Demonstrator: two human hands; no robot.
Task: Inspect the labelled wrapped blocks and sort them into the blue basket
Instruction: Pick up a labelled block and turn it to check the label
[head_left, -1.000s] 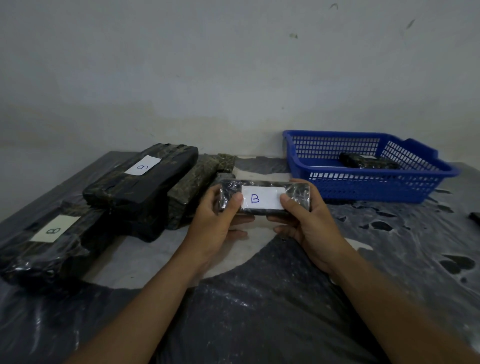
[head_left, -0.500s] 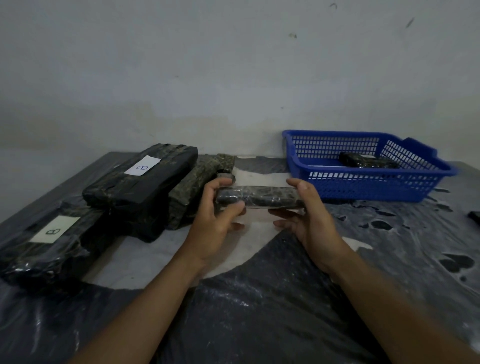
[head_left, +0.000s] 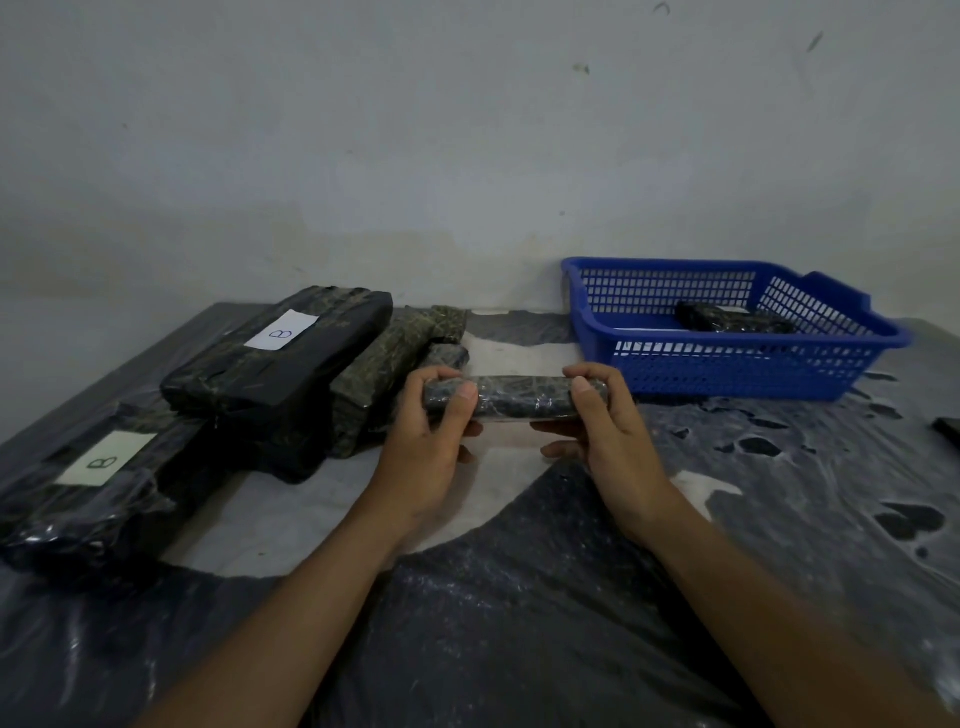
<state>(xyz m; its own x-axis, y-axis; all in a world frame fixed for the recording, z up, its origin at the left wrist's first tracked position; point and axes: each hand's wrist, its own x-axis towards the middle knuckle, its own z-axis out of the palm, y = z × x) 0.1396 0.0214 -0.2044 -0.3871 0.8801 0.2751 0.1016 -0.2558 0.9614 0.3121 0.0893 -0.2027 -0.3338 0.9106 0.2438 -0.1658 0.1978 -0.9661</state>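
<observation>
I hold a small dark wrapped block (head_left: 519, 397) level above the table, one end in each hand. My left hand (head_left: 431, 441) grips its left end and my right hand (head_left: 602, 431) grips its right end. Its narrow dark side faces me, so its label is hidden. The blue basket (head_left: 727, 358) stands just behind and right of the block, with one wrapped block (head_left: 732, 318) lying inside. Two large wrapped blocks marked B lie at the left, one (head_left: 275, 358) stacked further back and one (head_left: 88, 483) near the left edge.
More wrapped blocks (head_left: 400, 353) lie between the stack and my left hand. The table (head_left: 519, 623) is covered in crinkled dark plastic. A pale wall rises right behind it. A small dark object (head_left: 948, 430) sits at the right edge.
The block has been turned in my hands: its white B label faced me a second ago, and now only its dark narrow side shows. Both hands stay in place.
</observation>
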